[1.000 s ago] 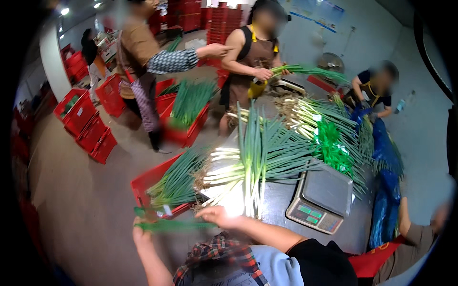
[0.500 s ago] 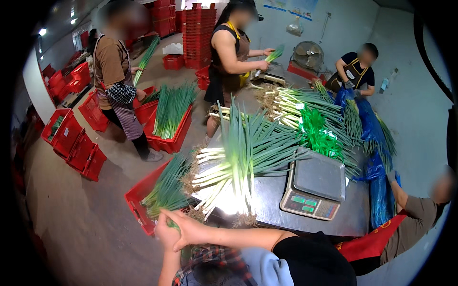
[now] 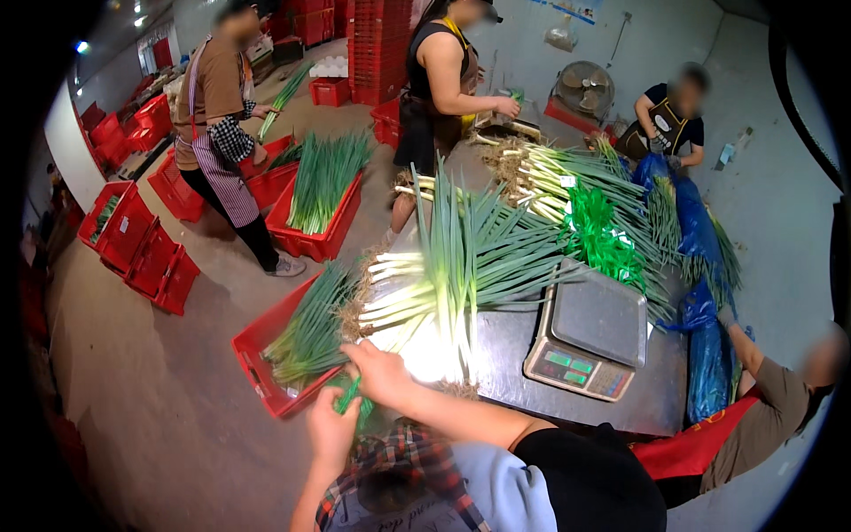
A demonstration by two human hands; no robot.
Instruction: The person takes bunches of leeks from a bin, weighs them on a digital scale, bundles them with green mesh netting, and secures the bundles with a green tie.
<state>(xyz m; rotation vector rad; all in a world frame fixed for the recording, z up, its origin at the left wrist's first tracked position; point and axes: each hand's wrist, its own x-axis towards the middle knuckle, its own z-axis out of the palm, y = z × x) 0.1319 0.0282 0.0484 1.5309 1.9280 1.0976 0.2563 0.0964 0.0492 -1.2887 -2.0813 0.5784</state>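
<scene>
Low in the view, my left hand (image 3: 332,426) is closed on a green plastic strip (image 3: 353,397). My right hand (image 3: 379,377) is just above it, fingers curled on the same strip. Beside them a red crate (image 3: 275,395) holds green onions (image 3: 306,332). A large pile of long green onions (image 3: 492,239), white stems and roots showing, lies on the steel table (image 3: 505,372). A bunch of shiny green strips (image 3: 603,244) rests on the pile's right side. A weighing scale (image 3: 589,328) stands on the table to the right of my hands.
Two co-workers (image 3: 204,106) (image 3: 439,75) handle onions beyond the table. Another co-worker (image 3: 665,120) and blue bagged bundles (image 3: 696,230) are at its right end; a person in red (image 3: 753,412) stands close at lower right. Red crates (image 3: 155,266) stand on the floor; a fan (image 3: 585,89) is behind.
My hands, together half a second ago, now sit apart, the right raised toward the table, with green strip between them. The co-worker's pointing arm from a second ago has lowered.
</scene>
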